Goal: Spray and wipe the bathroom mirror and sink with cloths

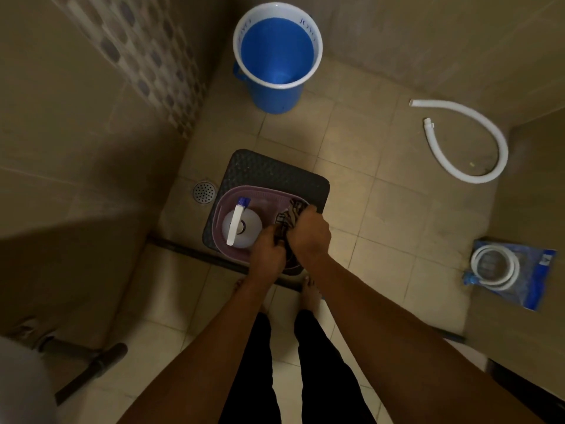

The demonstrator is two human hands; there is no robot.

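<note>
Down on the bathroom floor, far left, a dark pipe fitting runs beside a pale rounded fixture edge at the corner of view. Moving right, a round metal floor drain sits in the beige tiled floor, just beside a dark textured square stool. On that stool rests a purple perforated plastic basket, and inside its left half stands a clear plastic spray bottle with a white trigger head and blue nozzle, upright, seen from above.

Now the hands: the left hand and the right hand are close together over the right half of the basket, both closed on a dark patterned cloth, which bunches between them and spills out above the right hand's knuckles. Whether the cloth touches the basket bottom, I cannot tell. Below the hands, bare feet and black trouser legs stand at a dark threshold strip.

Further back, a blue plastic bucket with a white rim stands against the wall. To the right, a white corrugated hose curls loose on the tiles, well apart from the stool. Far right, a blue plastic packet holding a coiled white hose lies flat on the floor.
</note>
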